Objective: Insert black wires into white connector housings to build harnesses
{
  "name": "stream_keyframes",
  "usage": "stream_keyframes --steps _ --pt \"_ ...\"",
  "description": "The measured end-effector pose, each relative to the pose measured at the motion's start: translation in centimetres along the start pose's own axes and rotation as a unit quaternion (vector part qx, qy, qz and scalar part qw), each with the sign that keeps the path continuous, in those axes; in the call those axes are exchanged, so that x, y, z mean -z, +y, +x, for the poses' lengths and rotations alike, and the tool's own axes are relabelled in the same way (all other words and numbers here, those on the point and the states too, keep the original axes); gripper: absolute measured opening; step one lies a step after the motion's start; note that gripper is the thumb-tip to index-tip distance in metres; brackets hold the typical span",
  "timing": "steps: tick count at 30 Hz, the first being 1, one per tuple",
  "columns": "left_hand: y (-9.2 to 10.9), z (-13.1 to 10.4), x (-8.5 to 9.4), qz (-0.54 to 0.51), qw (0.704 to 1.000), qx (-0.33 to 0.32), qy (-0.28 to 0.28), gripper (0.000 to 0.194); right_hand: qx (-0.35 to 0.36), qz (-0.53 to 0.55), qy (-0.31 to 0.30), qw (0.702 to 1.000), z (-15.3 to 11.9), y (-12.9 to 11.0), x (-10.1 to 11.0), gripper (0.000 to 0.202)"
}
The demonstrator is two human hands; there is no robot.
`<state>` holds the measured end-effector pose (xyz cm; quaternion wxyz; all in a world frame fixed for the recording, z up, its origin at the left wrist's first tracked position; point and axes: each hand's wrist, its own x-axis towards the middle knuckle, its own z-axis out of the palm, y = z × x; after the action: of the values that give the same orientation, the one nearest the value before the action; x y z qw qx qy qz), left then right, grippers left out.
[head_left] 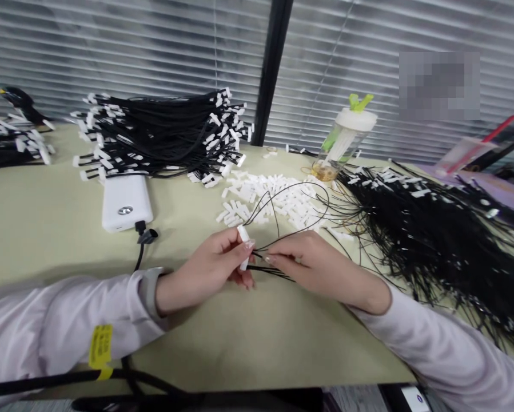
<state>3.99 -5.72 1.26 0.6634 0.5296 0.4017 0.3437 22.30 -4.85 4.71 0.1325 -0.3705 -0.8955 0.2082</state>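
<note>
Between the thumb and fingers of my left hand (214, 263) is a white plastic connector (243, 233), tilted, its middle covered by the thumb. Black wires (278, 273) run from it to the right, passing under my right hand (312, 260). My right hand is closed in a pinch on a thin black wire (259, 256) close beside the connector; whether the wire's tip sits inside the housing is hidden by the fingers. Loose wire loops arch up behind both hands. Just beyond them lies a spread pile of loose white connectors (278, 197).
Bundled black cables with white ends (162, 131) are stacked at the back left, behind a white power bank (126, 203). To the right lies a large heap of black wires (445, 246). A lidded clear cup (346, 140) stands at the back. A black cable (68, 377) crosses the lower left.
</note>
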Motion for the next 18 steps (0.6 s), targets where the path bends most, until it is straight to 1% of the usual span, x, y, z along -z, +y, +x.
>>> stream_keyframes --steps 4,7,10,12,16,18 --pt "0.10 -0.04 0.09 0.029 0.999 -0.009 -0.030 0.021 -0.025 0.028 -0.007 0.999 -0.15 0.17 -0.14 0.029" --pt "-0.04 -0.03 0.14 0.048 0.998 -0.018 -0.042 0.020 -0.016 0.008 -0.014 1.000 -0.31 0.13 0.04 0.024" --pt "-0.06 -0.08 0.03 0.056 0.997 -0.018 -0.042 0.020 0.004 -0.046 -0.005 0.999 -0.38 -0.17 -0.05 0.022" --pt "-0.01 -0.11 -0.08 0.061 0.997 -0.013 -0.040 0.019 0.011 -0.102 0.000 0.995 -0.47 -0.36 -0.26 0.023" --pt "-0.03 -0.07 -0.16 0.066 0.997 -0.006 -0.033 0.020 0.017 -0.224 0.007 0.974 -0.79 -0.39 -0.73 0.024" --pt "-0.14 -0.03 -0.12 0.064 0.998 -0.009 -0.025 0.020 0.028 -0.242 0.017 0.970 -0.89 -0.33 -0.81 0.022"
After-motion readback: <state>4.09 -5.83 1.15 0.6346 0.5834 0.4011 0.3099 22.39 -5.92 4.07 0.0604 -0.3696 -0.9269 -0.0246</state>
